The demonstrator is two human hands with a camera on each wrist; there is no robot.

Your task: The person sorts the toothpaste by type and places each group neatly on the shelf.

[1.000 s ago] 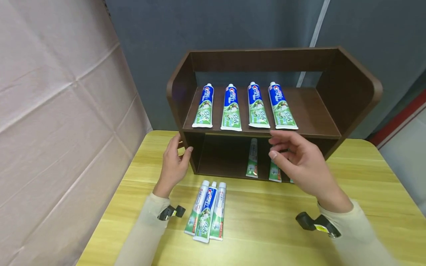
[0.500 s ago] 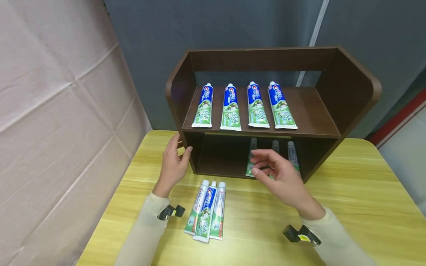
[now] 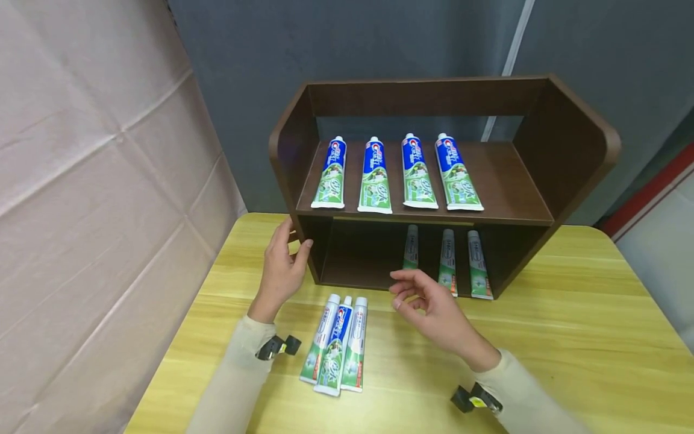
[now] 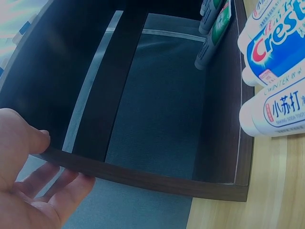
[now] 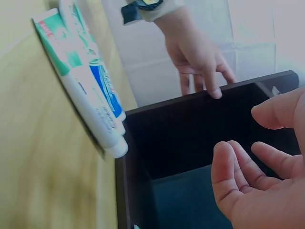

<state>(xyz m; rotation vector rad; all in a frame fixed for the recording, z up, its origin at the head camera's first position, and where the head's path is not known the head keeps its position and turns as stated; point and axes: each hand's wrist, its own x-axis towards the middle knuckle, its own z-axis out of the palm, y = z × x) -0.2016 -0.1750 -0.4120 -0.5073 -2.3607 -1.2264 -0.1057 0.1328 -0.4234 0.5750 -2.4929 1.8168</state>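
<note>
The right hand (image 3: 432, 310) is free, fingers loosely bent, just before the lower front edge of the shelf (image 3: 504, 175) — three toothpaste tubes (image 3: 335, 343) lie beside it, toward the left edge of the worktop (image 3: 575, 343). The left hand (image 3: 282, 268) grips the shelf's left panel.

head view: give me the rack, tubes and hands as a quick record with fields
upper shelf: four blue-and-green tubes, side by side
lower shelf: three green-ended tubes, toward the right
table: blue-and-green tube between two white-and-green tubes
left hand: grips left side panel
right hand: before lower shelf, holding nothing
</note>
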